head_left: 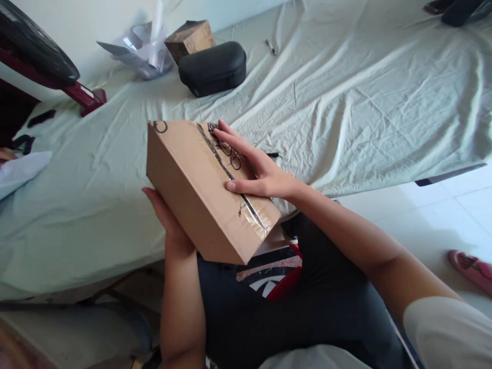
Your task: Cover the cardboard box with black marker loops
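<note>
A brown cardboard box (192, 169) is held tilted over the table's front edge and my lap. Tape runs along its upper face, which carries black marker scribbles. My left hand (169, 220) supports the box from below and the left side; most of its fingers are hidden behind it. Across the taped face lies my right hand (257, 166), thumb and fingers spread and pressed on the cardboard. A black pen-like thing (272, 154) shows on the cloth just beyond the right hand.
A wrinkled pale cloth covers the table (326, 113). Toward the back are a black zip case (213, 69), a smaller cardboard box (190, 40), a clear plastic container (144, 54) and a pen (271, 47). A dark red and black device (42, 48) stands at left. A pink shoe (472, 269) is on the floor.
</note>
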Motion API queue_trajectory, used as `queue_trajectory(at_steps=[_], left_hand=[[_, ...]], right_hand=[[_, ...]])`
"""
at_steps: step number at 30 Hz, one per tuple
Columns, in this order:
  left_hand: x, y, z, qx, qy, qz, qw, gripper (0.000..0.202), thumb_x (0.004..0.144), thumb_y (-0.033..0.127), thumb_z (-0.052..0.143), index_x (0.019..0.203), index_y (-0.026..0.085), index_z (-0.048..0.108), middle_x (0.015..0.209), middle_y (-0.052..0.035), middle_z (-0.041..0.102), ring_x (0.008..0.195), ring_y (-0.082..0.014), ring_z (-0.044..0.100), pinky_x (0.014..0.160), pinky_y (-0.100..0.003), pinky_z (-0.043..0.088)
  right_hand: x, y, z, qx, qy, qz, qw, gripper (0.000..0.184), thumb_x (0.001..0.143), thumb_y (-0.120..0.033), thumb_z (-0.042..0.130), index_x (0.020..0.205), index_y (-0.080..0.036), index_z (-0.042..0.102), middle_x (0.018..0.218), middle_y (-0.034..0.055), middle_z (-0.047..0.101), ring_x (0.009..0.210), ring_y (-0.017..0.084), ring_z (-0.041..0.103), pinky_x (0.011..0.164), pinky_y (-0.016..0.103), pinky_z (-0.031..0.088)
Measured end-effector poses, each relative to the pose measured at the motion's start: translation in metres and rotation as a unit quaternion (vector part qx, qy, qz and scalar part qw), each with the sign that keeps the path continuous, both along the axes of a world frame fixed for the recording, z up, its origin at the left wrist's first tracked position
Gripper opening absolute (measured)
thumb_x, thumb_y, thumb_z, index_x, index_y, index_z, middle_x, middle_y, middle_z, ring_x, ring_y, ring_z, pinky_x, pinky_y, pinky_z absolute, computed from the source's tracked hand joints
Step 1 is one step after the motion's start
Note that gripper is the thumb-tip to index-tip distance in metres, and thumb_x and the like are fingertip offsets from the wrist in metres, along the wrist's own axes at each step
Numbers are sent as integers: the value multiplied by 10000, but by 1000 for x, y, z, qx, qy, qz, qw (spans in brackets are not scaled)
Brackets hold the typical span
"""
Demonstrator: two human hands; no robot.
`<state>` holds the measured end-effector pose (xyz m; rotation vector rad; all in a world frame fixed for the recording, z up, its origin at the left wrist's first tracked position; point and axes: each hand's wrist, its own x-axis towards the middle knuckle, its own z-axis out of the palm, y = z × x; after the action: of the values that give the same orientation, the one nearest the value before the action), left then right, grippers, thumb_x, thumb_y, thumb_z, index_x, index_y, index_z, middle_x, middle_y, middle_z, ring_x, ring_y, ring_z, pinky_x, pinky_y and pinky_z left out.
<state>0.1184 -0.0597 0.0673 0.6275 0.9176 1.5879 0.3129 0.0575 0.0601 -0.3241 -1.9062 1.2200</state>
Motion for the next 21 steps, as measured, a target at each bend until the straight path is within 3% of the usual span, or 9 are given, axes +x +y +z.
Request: queue_trajectory(at_steps=[3,6,9,12,14,17,19,21], left_hand=[[0,5,-4,32,12,18,999,984,1004,934,418,1551,161,686,1671,-182,639,1644,-420,500,1389,-636,397],[-6,11,-7,86,86,147,982,884,1039,860,462,1554,175,681,1718,-135,602,1693,-390,452,1438,-552,337],[-18,18,-15,174,169,252,937,823,989,829,593,1579,257,637,1760,-71,550,1725,-358,408,1451,-488,323],[-36,22,-31,280,255,238,894,985,800,863,777,1627,392,525,1771,-22,505,1725,-369,397,1448,-537,320],[-51,21,-44,327,323,213,862,1102,684,874,858,1626,443,482,1795,-14,445,1746,-379,339,1466,-546,251],[-67,17,-58,294,391,189,851,1231,677,947,781,1712,508,280,1897,23,236,1806,-365,156,1492,-528,134],[-71,15,-61,275,420,185,845,1268,685,976,720,1728,515,165,1933,36,107,1812,-370,111,1490,-552,143],[-66,14,-58,272,426,183,843,1264,688,966,713,1721,508,145,1940,29,82,1813,-374,113,1487,-568,165]], right_hand=[[-3,-3,0,-26,15,3,1000,1238,813,-755,903,1836,-302,373,1961,63,226,1846,354,52,1484,522,53],[-2,-1,-5,-51,25,28,998,1280,798,-764,916,1845,-302,345,1933,78,312,1824,364,184,1486,529,130],[-1,5,-13,-30,3,57,998,1380,747,-762,959,1859,-284,295,1958,102,226,1824,389,163,1487,546,108],[1,12,-19,25,-22,60,998,1494,724,-763,971,1881,-257,174,1980,127,84,1839,395,38,1486,544,37],[2,15,-20,60,-35,53,996,1550,724,-756,971,1887,-228,94,1979,147,56,1839,398,-6,1485,540,2],[4,18,-19,89,-55,43,994,1569,729,-739,970,1889,-234,41,1977,143,76,1836,402,0,1488,542,-7],[5,19,-19,94,-59,40,993,1557,736,-738,963,1889,-246,40,1974,138,102,1833,404,25,1490,545,15],[5,20,-20,92,-50,42,994,1561,726,-746,964,1889,-233,58,1967,150,136,1828,410,62,1490,547,54]])
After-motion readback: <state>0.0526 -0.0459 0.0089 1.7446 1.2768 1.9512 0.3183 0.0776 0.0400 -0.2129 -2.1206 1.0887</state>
